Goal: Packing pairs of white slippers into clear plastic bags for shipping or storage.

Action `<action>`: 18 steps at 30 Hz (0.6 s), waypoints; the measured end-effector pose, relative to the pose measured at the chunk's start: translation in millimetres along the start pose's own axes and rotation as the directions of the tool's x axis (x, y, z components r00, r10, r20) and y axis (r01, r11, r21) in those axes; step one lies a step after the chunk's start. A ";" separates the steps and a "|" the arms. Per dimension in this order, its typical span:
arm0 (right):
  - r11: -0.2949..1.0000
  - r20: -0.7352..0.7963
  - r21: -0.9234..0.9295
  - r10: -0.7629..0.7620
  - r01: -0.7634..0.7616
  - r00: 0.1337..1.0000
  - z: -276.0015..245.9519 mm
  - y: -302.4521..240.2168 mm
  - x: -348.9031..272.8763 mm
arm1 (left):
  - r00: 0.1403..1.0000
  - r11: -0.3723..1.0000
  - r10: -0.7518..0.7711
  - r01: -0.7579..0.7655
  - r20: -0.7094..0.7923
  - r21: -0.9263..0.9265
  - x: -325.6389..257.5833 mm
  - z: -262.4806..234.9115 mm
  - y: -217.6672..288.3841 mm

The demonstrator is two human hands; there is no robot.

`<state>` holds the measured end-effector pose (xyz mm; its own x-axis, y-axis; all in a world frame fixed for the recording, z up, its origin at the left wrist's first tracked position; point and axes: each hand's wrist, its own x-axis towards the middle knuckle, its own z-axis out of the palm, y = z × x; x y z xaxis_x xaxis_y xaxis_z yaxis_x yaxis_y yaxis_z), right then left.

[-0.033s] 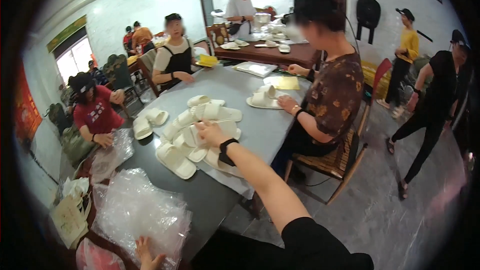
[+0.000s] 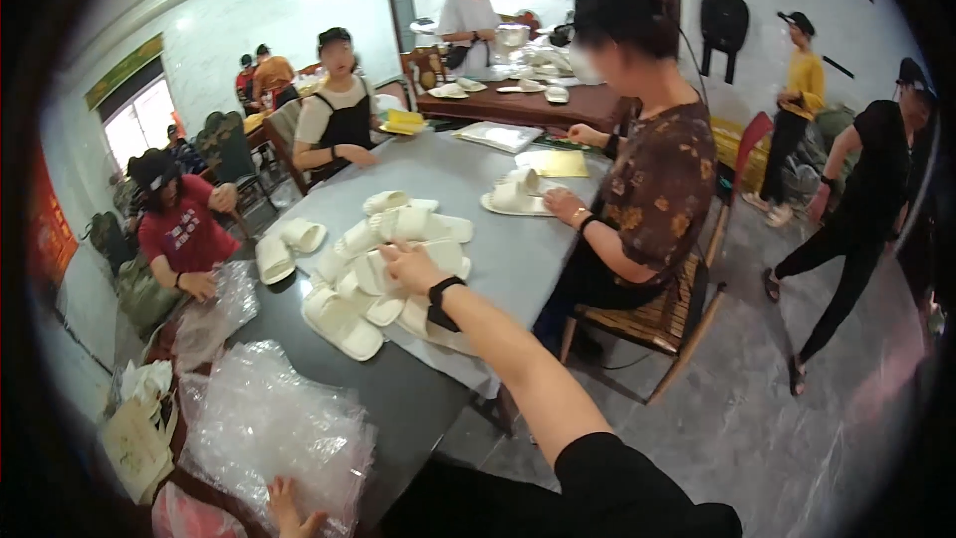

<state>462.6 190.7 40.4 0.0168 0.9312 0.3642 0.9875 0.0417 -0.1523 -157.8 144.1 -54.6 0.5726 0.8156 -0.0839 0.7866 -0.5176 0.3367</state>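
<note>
Cream-coloured open-toed slippers [image 2: 341, 324] lie in a pile on the table in front of me. My right hand [image 2: 410, 267] reaches across into the pile, its fingers bent over a cream slipper [image 2: 368, 273]; part of that slipper is hidden under the hand. At the lower left, my left hand [image 2: 289, 510] rests with fingers apart on the near edge of a stack of clear plastic bags [image 2: 269, 428]. Left of the pile, a separate pair of slippers [image 2: 276, 259] sits by the table edge.
At the right, a seated person [image 2: 657, 169] touches another pair of slippers [image 2: 515, 197] beside a yellow sheet [image 2: 553, 163]. A person in red [image 2: 194, 224] handles clear plastic at the left. A pink bag [image 2: 194, 513] and a cream bag [image 2: 137, 443] are at lower left.
The whole view has shifted slightly, so the scene sits a little further left and up. Both my hands stay in the same places on the slippers and the bags.
</note>
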 end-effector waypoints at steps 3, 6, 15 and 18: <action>0.931 -0.441 0.336 0.019 0.146 0.897 21.7 40.4 -5.5 | 0.996 0.997 0.079 -0.078 0.041 -0.018 20.4 4.3 29.1; 0.960 -0.466 0.275 0.086 0.052 0.880 30.5 49.7 -13.2 | 0.998 0.998 0.059 -0.058 0.035 -0.034 -3.5 -10.9 54.5; 0.915 -0.394 0.403 0.209 -0.037 0.895 34.5 81.4 -13.8 | 0.994 0.995 0.099 -0.099 -0.049 -0.009 6.1 -12.0 59.8; 0.925 -0.412 0.267 -0.143 0.269 0.900 23.7 33.0 2.0 | 0.984 0.996 0.087 -0.084 -0.157 0.027 -33.8 -16.5 50.0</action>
<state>491.5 202.5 14.4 -0.0610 0.6825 0.7284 0.8764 0.3859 -0.2881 -141.7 94.9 -19.4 0.5958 0.7976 0.0940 0.7416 -0.5913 0.3168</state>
